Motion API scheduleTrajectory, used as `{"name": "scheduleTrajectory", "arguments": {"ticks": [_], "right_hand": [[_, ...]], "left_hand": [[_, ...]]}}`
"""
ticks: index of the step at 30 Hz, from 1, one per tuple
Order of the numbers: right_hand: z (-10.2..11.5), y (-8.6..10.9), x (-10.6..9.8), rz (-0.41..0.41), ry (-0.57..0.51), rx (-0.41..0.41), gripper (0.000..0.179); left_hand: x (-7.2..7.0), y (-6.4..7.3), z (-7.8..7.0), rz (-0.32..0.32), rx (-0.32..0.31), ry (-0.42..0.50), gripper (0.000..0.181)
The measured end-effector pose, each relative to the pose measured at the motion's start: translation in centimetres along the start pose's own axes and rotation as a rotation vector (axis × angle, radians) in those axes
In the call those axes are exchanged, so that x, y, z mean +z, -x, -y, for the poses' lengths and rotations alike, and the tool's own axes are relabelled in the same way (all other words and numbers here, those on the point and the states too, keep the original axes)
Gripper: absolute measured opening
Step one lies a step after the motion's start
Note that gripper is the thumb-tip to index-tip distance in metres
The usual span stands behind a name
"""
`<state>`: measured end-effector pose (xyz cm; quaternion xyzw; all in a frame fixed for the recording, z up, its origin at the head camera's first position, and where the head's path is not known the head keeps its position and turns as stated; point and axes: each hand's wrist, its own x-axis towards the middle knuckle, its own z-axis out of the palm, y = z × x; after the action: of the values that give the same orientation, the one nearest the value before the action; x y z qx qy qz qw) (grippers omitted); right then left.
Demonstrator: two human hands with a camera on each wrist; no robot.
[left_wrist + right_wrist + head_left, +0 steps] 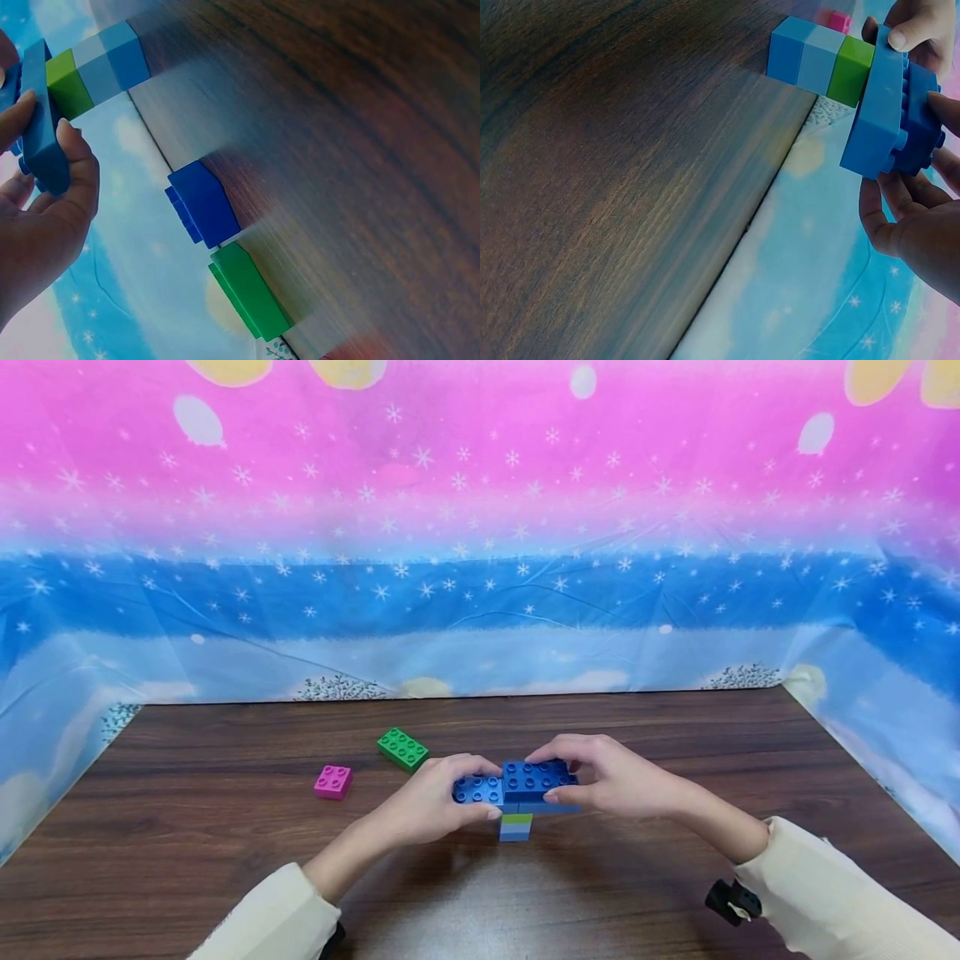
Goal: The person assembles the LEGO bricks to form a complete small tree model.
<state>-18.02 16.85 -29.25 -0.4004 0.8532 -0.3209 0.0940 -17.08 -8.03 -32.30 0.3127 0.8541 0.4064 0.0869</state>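
Note:
A narrow upright stack of a lime green brick (851, 71), a light blue brick (820, 60) and a blue brick (790, 50) stands on the table. Across its top lies a wide blue brick layer (480, 790), its ends jutting out past the stack. My left hand (435, 802) grips the left end of that layer, thumb in front. On the layer's studs sits a dark blue brick (528, 782), right of centre. My right hand (615, 777) pinches this dark brick at its right end, some fingers near the layer. Whether the studs are fully seated cannot be told.
A green brick (402, 749) and a pink brick (333, 782) lie on the brown table (225, 843) to the left. Another dark blue brick (202, 204) stands beside the green one in the left wrist view. A patterned cloth (480, 593) hangs behind the table.

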Motion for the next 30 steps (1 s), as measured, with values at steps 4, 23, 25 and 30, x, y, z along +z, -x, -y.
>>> {"name": "scheduleTrajectory", "arguments": {"ticks": [4, 23, 25, 30], "right_hand": [[-0.11, -0.01, 0.07, -0.001, -0.002, -0.002, 0.037], [-0.34, -0.04, 0.10, -0.003, -0.005, -0.005, 0.036], [-0.36, -0.05, 0.13, -0.002, -0.010, -0.008, 0.036], [-0.29, -0.06, 0.16, -0.005, -0.028, -0.006, 0.036]], "left_hand": [[0.00, 0.00, 0.02, 0.001, -0.002, -0.007, 0.037], [0.01, 0.10, -0.24, 0.014, -0.011, -0.030, 0.040], [0.04, 0.10, -0.30, 0.011, -0.019, -0.020, 0.039], [0.13, 0.04, -0.45, -0.001, -0.004, 0.009, 0.035]]}}
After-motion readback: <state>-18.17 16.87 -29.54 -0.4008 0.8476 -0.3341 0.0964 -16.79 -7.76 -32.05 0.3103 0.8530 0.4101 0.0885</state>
